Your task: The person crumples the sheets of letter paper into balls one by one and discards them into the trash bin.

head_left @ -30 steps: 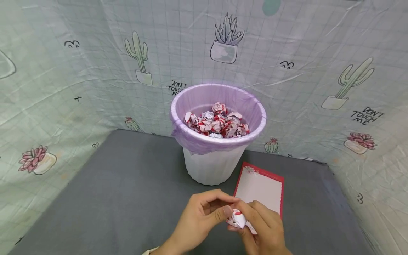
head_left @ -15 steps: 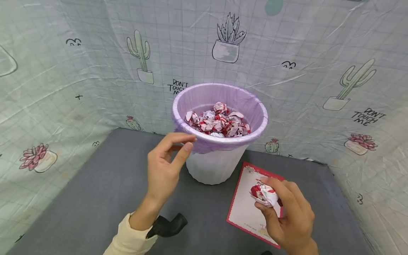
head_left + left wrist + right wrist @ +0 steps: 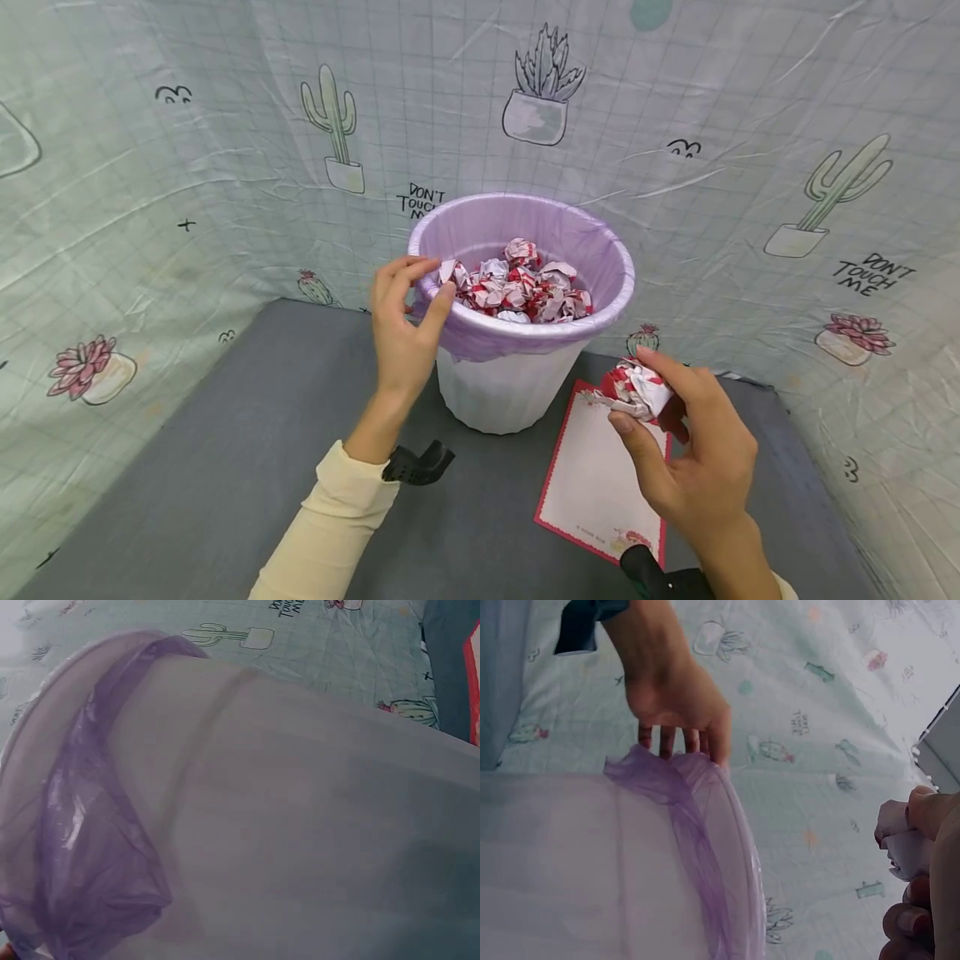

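A white bin (image 3: 501, 383) with a purple bag lining holds a heap of crumpled red and white paper balls (image 3: 517, 287). My left hand (image 3: 405, 333) is at the left of its rim, thumb and forefinger spread and their tips over the edge. In the right wrist view the left hand (image 3: 679, 705) has its fingertips right at the bag's folded edge. My right hand (image 3: 697, 442) grips a crumpled paper ball (image 3: 637, 390) between thumb and fingers, over the flat sheet of paper and right of the bin. That paper ball (image 3: 904, 840) also shows in the right wrist view.
A red-bordered sheet of paper (image 3: 600, 475) lies on the grey table (image 3: 262, 475), right of the bin. Cloth printed with cacti (image 3: 225, 142) rises behind and on both sides. Black straps (image 3: 420, 464) sit at the wrists.
My hands have parted. The left hand has moved away to the bin's left rim. The right hand has carried the paper ball right and up, and more of the sheet shows.
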`<control>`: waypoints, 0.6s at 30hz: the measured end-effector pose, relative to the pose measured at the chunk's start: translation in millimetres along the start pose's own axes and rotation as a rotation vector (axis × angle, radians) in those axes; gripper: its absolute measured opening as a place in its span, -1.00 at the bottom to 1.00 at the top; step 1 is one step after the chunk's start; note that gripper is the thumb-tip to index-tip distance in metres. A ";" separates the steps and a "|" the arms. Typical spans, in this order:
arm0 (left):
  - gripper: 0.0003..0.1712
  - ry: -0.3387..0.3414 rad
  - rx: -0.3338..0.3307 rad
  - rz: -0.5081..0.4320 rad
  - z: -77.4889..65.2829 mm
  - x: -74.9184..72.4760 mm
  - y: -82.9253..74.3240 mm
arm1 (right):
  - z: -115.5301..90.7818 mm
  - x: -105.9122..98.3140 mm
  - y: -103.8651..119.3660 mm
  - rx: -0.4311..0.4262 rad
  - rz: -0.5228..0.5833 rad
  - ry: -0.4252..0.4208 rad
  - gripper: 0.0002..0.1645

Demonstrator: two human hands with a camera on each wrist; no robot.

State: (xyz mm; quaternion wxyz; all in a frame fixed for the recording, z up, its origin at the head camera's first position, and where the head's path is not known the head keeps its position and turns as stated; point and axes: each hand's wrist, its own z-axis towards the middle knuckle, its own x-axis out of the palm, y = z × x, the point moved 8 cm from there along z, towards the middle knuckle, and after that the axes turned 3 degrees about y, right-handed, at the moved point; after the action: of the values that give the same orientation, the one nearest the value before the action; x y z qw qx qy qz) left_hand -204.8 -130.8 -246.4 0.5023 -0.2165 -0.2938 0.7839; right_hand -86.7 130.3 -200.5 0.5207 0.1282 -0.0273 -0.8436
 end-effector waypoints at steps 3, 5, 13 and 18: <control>-0.67 -0.008 -0.003 -0.015 -2.3 5.6 6.9 | 3.6 3.0 -3.9 0.012 0.012 -0.017 -0.36; -0.67 -0.017 -0.006 -0.033 -3.5 8.2 9.0 | 6.1 4.7 -7.2 0.027 0.017 -0.021 -0.34; -0.66 -0.054 -0.001 -0.038 -3.9 12.4 7.0 | 22.1 14.3 -23.7 0.084 -0.013 -0.010 -0.29; -0.67 -0.049 0.009 -0.067 -5.1 13.7 7.2 | 42.5 23.9 -32.0 0.111 -0.024 0.030 -0.30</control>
State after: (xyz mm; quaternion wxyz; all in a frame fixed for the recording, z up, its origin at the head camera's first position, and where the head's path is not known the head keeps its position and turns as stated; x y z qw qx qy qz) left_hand -211.9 -119.4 -255.7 0.5218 -0.1849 -0.3099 0.7730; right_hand -135.1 120.0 -169.7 0.5032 0.1701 -0.0648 -0.8448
